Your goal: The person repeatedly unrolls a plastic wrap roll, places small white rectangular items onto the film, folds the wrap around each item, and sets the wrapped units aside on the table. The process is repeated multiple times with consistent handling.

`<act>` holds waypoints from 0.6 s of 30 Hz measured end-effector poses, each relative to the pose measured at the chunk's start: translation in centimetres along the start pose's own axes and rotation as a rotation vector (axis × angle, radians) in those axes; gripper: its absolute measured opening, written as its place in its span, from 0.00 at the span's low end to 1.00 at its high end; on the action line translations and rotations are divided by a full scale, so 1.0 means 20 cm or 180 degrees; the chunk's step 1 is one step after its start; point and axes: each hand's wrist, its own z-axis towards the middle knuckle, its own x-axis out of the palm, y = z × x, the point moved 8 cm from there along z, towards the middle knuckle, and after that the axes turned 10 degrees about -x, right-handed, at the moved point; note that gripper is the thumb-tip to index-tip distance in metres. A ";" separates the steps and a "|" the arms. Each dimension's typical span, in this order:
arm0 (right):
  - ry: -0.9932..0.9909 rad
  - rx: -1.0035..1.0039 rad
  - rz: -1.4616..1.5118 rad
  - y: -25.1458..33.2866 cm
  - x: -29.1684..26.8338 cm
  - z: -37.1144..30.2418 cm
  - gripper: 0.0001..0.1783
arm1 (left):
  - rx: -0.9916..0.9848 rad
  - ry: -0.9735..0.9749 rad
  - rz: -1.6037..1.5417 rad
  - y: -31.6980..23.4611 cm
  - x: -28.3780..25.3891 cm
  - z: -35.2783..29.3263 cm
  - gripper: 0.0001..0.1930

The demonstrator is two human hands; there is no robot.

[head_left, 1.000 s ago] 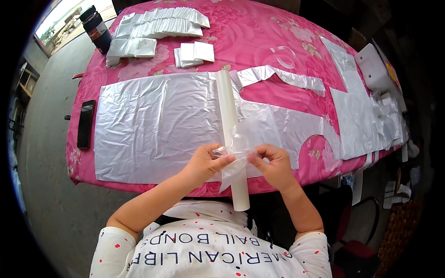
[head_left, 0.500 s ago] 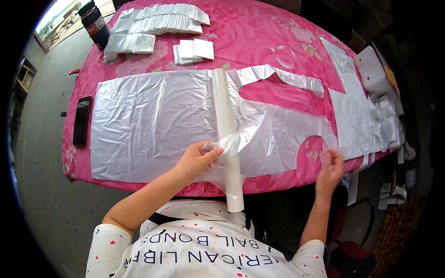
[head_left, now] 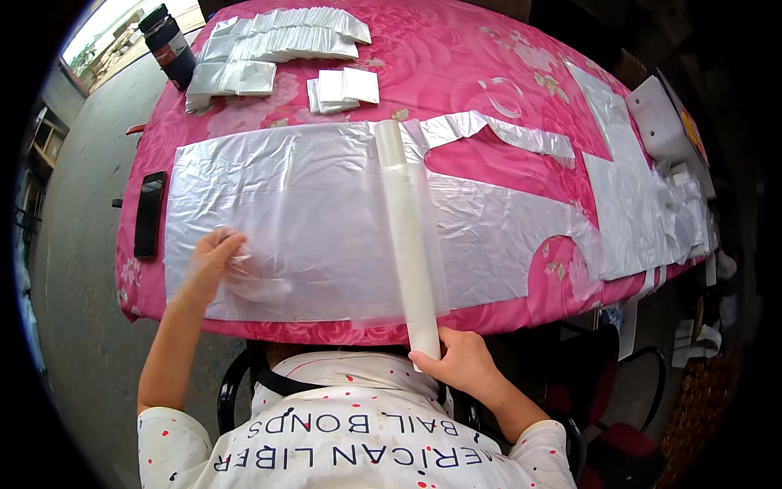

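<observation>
White roll (head_left: 411, 253), one: lying across the pink-clothed bench (head_left: 432, 65), near end past the edge; we have that end in our right hand (head_left: 468, 365), its grip closed around it. Clear film (head_left: 326, 208), one length: drawn leftward from the roll; our left hand (head_left: 208, 261) pinches it in a closed grip. Silvery sheet (head_left: 497, 216), one: spread beneath both. Black phone (head_left: 150, 214), one: left of the sheet. Folded packets (head_left: 285, 39), several rows: beyond the sheet. Dark jar (head_left: 171, 53), one: beside the packets.
</observation>
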 end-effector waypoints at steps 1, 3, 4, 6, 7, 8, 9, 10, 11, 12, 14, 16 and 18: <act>0.0024 0.0023 -0.0005 0.00 0.00 0.00 0.23 | 0.0055 -0.0112 0.0015 0.01 -0.13 0.02 0.08; 0.0068 0.0007 0.0000 0.00 0.02 0.00 0.22 | 0.0035 -0.0120 0.0221 0.04 -0.35 0.06 0.07; 0.0065 -0.0009 0.0013 0.00 0.02 0.00 0.22 | 0.0025 -0.0114 0.0327 0.04 -0.39 0.07 0.07; 0.0052 -0.0028 0.0059 0.00 0.04 0.00 0.22 | 0.0296 -0.0494 0.1056 -0.02 -0.43 0.06 0.07; 0.0042 -0.0030 0.0093 -0.01 0.04 0.00 0.22 | 0.0430 -0.0682 0.1421 -0.05 -0.44 0.05 0.08; 0.0031 -0.0033 0.0129 -0.01 0.05 0.00 0.22 | 0.1075 -0.1059 0.2037 -0.16 -0.41 0.00 0.09; 0.0006 -0.0015 0.0163 -0.01 0.05 0.00 0.22 | 0.1739 -0.1420 0.2620 -0.25 -0.32 -0.07 0.10; -0.0007 -0.0005 0.0203 -0.02 0.06 0.00 0.23 | 0.2400 -0.1793 0.3201 -0.33 -0.21 -0.16 0.11; -0.0027 0.0012 0.0251 -0.02 0.06 0.00 0.24 | 0.2729 -0.1771 0.3327 -0.38 -0.09 -0.21 0.14; -0.0026 0.0038 0.0277 -0.01 0.06 0.00 0.24 | 0.2873 -0.1507 0.3122 -0.41 0.05 -0.25 0.14; -0.0036 0.0092 0.0327 -0.01 0.06 0.00 0.24 | 0.3060 -0.0912 0.2717 -0.41 0.34 -0.29 0.14; -0.0036 0.0107 0.0333 -0.01 0.06 0.00 0.24 | 0.3010 -0.0209 0.2583 -0.36 0.63 -0.30 0.18; -0.0011 0.0129 0.0310 -0.01 0.07 0.00 0.24 | 0.3092 0.0233 0.2526 -0.30 0.87 -0.29 0.22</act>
